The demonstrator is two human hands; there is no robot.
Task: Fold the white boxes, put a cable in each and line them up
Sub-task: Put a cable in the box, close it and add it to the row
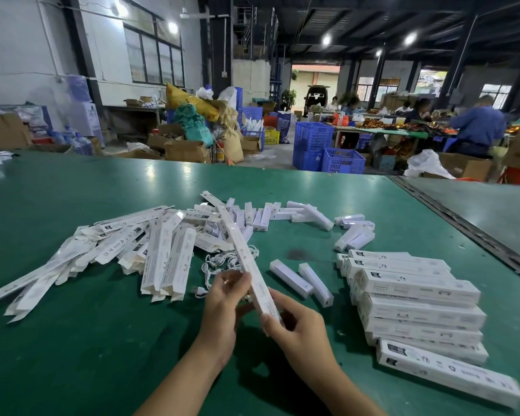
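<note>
I hold one long white box (pixel 246 259) slanted over the green table (pixel 72 340), its far end pointing away from me. My right hand (pixel 294 328) grips its near end between thumb and fingers. My left hand (pixel 225 298) pinches the box a little higher up on its left side. White cables (pixel 219 262) lie tangled just beyond my left hand. A heap of flat unfolded boxes (pixel 126 244) spreads to the left. Finished boxes (pixel 418 301) lie side by side in a row at the right.
Several short white oblong parts (pixel 291 277) lie scattered at the middle and back of the table. A dark seam (pixel 475 232) splits the table at the right. Beyond the far edge stand blue crates (pixel 342 160), cardboard boxes and people working at other tables.
</note>
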